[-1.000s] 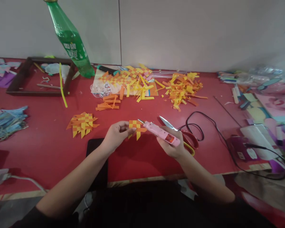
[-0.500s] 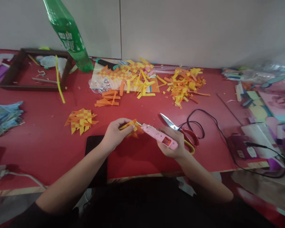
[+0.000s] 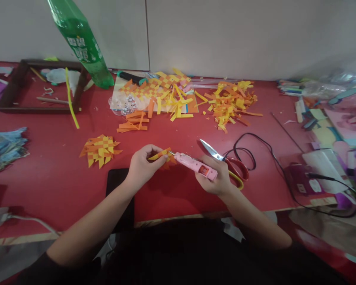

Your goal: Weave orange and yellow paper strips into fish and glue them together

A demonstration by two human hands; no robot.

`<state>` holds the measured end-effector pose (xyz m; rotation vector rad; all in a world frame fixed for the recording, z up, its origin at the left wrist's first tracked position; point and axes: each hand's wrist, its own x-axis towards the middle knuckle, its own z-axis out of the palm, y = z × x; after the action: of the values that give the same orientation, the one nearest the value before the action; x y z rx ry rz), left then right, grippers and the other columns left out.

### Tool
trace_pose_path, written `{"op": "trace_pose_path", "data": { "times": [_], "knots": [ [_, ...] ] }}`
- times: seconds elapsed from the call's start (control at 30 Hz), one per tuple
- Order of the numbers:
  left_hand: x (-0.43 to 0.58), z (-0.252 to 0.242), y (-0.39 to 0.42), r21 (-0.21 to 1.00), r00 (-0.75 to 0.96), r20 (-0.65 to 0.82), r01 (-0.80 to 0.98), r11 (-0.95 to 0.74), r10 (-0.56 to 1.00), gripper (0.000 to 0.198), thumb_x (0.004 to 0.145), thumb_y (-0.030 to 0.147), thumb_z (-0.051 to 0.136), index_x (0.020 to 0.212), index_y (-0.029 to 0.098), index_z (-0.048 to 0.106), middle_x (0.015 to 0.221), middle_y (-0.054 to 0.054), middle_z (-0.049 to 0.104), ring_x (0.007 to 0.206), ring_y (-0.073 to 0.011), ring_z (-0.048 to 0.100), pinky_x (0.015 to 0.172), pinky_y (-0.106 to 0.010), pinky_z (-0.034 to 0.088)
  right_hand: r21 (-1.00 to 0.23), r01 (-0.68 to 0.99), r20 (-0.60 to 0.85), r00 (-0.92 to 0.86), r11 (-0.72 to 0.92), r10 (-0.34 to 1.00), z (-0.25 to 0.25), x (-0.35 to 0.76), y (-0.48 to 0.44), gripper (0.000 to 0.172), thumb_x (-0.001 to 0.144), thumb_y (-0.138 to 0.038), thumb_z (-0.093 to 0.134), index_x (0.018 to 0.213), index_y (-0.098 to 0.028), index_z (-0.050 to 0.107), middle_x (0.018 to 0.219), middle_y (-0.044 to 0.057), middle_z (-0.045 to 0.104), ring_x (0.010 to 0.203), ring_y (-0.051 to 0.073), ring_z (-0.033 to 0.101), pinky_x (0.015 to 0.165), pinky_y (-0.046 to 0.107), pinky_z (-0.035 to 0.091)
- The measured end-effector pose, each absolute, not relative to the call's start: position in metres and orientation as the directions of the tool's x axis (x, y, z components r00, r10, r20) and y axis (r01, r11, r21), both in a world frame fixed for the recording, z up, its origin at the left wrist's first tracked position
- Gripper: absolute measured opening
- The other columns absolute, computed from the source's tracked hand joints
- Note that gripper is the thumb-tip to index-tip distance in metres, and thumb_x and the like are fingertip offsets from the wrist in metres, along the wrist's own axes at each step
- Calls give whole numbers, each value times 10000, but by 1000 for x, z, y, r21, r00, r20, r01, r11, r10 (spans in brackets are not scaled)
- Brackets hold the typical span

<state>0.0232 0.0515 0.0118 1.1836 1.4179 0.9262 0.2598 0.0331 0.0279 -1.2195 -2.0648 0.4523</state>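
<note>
Above the red surface (image 3: pixel 172 194), the left hand (image 3: pixel 142 166) pinches a small woven paper piece (image 3: pixel 163 155). The right hand (image 3: pixel 216 180) grips a pink glue gun (image 3: pixel 195 165), its tip at the weave. A small dab is best, with fingertips kept off the nozzle. Scissors (image 3: pixel 225 158) lie just beyond, paper scraps (image 3: pixel 231 103) farther back.

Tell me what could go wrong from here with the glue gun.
The tip of the pink glue gun is at the woven paper piece, right by the left hand pinching it; glue might reach those fingers. The open scissors lie just beyond the right hand; a move might catch the blades.
</note>
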Motion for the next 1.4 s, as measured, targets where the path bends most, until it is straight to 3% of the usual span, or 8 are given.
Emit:
{"op": "trace_pose_path", "data": {
  "times": [0.47, 0.8, 1.4],
  "knots": [
    [23, 11, 51, 955, 45, -216, 216, 201, 975, 209, 761, 372, 764, 796, 189, 670, 766, -31, 730, 696, -168, 673, 629, -256, 487, -525, 665, 385, -370, 530, 846, 29, 264, 35, 99, 708, -146, 540, 727, -222, 479, 582, -32, 447, 483, 115, 435, 467, 263, 352],
    [25, 14, 50, 957, 52, -216, 211, 201, 975, 194, 755, 350, 764, 782, 182, 671, 734, -32, 730, 649, -153, 661, 590, -244, 477, -494, 711, 360, -358, 501, 862, 30, 267, 33, 113, 715, -173, 555, 716, -234, 460, 569, -26, 480, 489, 136, 477, 468, 277, 367],
    [26, 12, 49, 962, 96, -214, 191, 193, 972, 162, 774, 317, 753, 789, 179, 669, 711, -22, 732, 608, -133, 661, 558, -221, 478, -517, 712, 330, -345, 474, 879, 32, 268, 30, 170, 693, -151, 542, 682, -236, 395, 562, -41, 413, 466, 110, 396, 455, 264, 326]
  ]
}}
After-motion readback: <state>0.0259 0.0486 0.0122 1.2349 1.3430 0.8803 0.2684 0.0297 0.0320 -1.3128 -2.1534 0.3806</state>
